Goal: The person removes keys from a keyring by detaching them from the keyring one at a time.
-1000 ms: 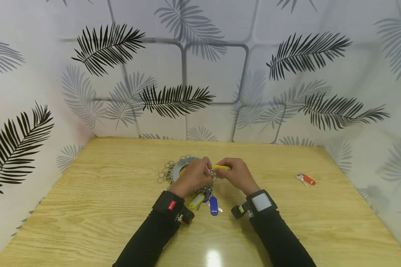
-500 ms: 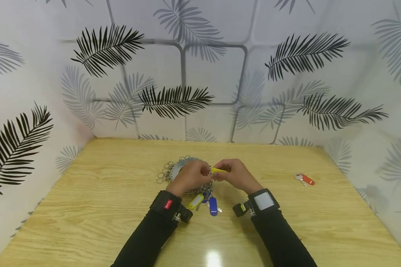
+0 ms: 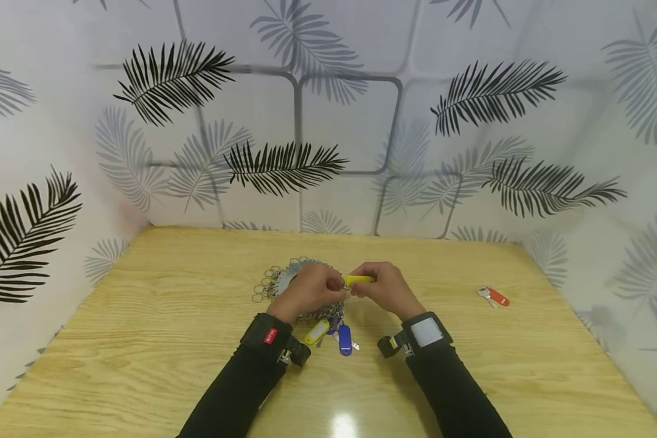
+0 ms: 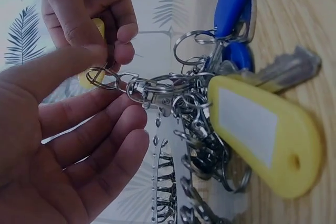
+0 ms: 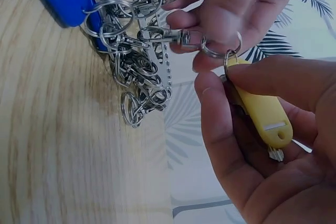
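My left hand (image 3: 309,290) pinches a small split ring (image 4: 100,78) between thumb and fingers. The ring hangs from a swivel clasp (image 5: 181,37) on a round metal key holder (image 3: 282,283), partly hidden behind that hand. In my right hand (image 3: 385,285) is a yellow key tag (image 5: 262,111), gripped near its ring, with a key tip (image 5: 275,154) poking out below it. The tag's ring meets the split ring between both hands. Another yellow key tag (image 4: 268,135) and a blue key tag (image 3: 345,340) hang with keys from the holder's near side.
A red key tag (image 3: 498,297) with a key (image 3: 486,296) lies by itself at the right of the wooden table (image 3: 159,340). Many empty rings (image 3: 260,291) fan out along the holder's left side. A leaf-patterned wall covering (image 3: 339,201) stands behind the table.
The yellow tag in my right hand has tilted and levelled again, staying close to the left fingers. Both hands keep their holds near the same spot; the head view has shifted slightly.
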The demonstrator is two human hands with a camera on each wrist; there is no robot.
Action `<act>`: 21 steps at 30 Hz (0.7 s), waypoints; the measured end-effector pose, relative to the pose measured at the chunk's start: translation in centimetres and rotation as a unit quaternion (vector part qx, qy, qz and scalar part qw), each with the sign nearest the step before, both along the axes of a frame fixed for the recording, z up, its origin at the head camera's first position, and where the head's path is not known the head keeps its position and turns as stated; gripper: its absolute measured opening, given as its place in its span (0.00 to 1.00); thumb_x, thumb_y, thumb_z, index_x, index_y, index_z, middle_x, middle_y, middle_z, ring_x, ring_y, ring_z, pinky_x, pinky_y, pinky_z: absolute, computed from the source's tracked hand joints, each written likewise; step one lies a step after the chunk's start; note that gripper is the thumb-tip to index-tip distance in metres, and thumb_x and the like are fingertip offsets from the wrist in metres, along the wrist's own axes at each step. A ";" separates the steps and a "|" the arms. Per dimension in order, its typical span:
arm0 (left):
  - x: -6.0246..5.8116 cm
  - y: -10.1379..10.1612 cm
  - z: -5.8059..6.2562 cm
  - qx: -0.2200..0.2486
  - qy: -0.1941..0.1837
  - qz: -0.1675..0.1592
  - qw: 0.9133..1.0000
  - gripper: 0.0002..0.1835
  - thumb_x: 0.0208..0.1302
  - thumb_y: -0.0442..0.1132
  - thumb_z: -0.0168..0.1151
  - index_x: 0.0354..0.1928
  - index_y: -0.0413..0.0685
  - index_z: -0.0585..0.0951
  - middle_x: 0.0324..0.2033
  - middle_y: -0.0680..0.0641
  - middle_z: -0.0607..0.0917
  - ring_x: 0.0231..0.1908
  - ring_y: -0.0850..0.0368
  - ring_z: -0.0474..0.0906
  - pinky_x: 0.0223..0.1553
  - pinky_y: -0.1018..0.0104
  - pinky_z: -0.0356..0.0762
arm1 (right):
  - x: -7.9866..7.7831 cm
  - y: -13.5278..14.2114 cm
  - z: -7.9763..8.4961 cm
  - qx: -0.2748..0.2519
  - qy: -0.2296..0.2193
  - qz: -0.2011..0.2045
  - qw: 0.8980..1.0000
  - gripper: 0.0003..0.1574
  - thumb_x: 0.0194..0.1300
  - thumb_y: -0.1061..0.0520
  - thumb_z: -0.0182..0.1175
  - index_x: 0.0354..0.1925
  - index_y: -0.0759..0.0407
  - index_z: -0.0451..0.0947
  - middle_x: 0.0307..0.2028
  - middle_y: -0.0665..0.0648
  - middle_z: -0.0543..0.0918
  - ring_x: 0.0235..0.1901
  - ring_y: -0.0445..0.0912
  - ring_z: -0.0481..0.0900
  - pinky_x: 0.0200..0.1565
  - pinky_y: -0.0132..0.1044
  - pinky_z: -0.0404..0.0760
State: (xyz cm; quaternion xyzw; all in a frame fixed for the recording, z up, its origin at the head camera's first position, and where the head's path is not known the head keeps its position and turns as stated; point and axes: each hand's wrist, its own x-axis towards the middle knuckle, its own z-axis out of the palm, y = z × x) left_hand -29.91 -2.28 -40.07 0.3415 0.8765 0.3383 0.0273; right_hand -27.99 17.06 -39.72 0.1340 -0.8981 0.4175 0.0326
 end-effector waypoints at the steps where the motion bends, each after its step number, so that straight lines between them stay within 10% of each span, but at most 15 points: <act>1: 0.0 0.0 0.0 0.000 -0.005 0.001 1.000 0.10 0.66 0.43 0.62 0.35 0.45 0.87 0.24 0.51 0.80 0.22 0.61 0.72 0.26 0.69 0.69 | 0.0 0.0 0.0 -0.001 -0.001 0.002 1.000 0.07 0.60 0.60 0.66 0.38 0.57 0.87 0.32 0.52 0.87 0.28 0.42 0.83 0.29 0.35 0.78; 11: 0.0 0.2 0.4 -0.008 -0.022 0.025 0.999 0.10 0.63 0.42 0.65 0.41 0.45 0.86 0.35 0.49 0.87 0.35 0.57 0.83 0.37 0.64 0.81 | -0.2 0.4 -0.3 -0.031 -0.029 0.035 0.998 0.09 0.62 0.58 0.65 0.42 0.57 0.86 0.36 0.53 0.87 0.30 0.43 0.86 0.36 0.43 0.83; 21: 0.0 0.1 0.1 -0.007 -0.007 0.027 1.000 0.11 0.65 0.46 0.63 0.38 0.46 0.86 0.26 0.53 0.81 0.25 0.62 0.75 0.28 0.68 0.73 | -0.1 0.1 -0.1 -0.029 -0.009 0.013 0.999 0.07 0.60 0.59 0.66 0.39 0.57 0.86 0.32 0.52 0.87 0.28 0.42 0.85 0.31 0.37 0.81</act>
